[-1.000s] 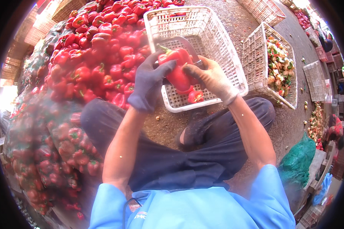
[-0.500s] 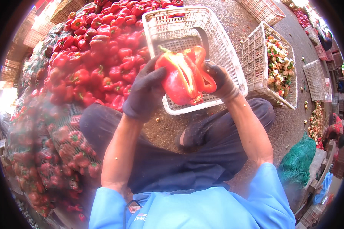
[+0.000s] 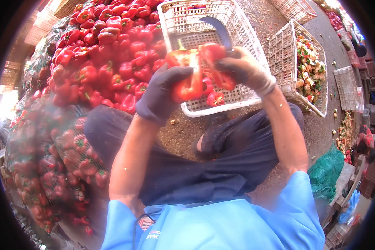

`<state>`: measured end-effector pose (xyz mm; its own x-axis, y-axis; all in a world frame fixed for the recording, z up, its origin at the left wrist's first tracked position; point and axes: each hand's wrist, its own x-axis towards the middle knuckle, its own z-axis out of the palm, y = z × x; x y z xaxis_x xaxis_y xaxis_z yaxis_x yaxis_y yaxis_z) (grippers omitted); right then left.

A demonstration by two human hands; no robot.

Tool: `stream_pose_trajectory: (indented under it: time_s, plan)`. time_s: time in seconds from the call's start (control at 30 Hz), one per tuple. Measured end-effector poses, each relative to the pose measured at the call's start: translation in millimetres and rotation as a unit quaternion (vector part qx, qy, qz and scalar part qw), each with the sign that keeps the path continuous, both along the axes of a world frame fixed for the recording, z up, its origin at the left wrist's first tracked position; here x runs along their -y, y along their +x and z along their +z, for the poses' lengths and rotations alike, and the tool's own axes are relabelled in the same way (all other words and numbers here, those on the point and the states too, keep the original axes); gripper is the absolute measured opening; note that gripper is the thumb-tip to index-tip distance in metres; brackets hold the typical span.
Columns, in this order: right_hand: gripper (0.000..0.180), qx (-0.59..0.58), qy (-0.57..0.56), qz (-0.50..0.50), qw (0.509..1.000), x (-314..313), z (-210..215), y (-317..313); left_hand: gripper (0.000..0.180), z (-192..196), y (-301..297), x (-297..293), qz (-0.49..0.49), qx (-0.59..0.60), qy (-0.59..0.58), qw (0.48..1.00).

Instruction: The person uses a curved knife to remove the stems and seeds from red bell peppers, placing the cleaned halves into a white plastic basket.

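Note:
My left hand, in a dark glove, is closed round one piece of a cut red bell pepper, its pale inner wall showing and a green stem on top. My right hand, also gloved, grips a knife with a curved blade pointing up and away, its handle hidden in the fingers. Those same fingers press on another piece of the red pepper. Both hands are above the near part of a white plastic crate. Smaller red pepper pieces show below them at the crate's near end.
Whole red peppers are heaped at the left, beside net sacks of peppers. To the right stands a crate holding pepper cores and scraps. A green net sack lies at the lower right.
The pepper, cut but close together before, is now parted into two pieces. My right hand has moved slightly up, and the blade has tilted left. Pepper pieces show below the hands.

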<state>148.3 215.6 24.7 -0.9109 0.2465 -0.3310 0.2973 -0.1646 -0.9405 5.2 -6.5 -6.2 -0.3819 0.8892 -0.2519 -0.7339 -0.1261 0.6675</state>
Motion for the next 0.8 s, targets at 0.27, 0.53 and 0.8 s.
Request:
stream_pose_trajectory:
  time_s: [0.27, 0.53, 0.8]
  plan:
    - [0.064, 0.125, 0.492, -0.162, 0.846, -86.3, -62.4, 10.0, 0.049, 5.1, -8.9, -7.3, 0.077, -0.285, -0.102, 0.95]
    - [0.087, 0.029, 0.117, -0.047, 0.992, 18.5, -5.7, -14.8, 0.052, -21.1, 11.0, -22.9, 0.219, -0.629, -0.164, 0.728]
    - [0.055, 0.069, 0.064, -0.083, 0.992, 42.7, -23.9, -27.8, 0.051, -47.1, 21.5, -38.6, 0.196, -0.694, -0.111, 0.684]
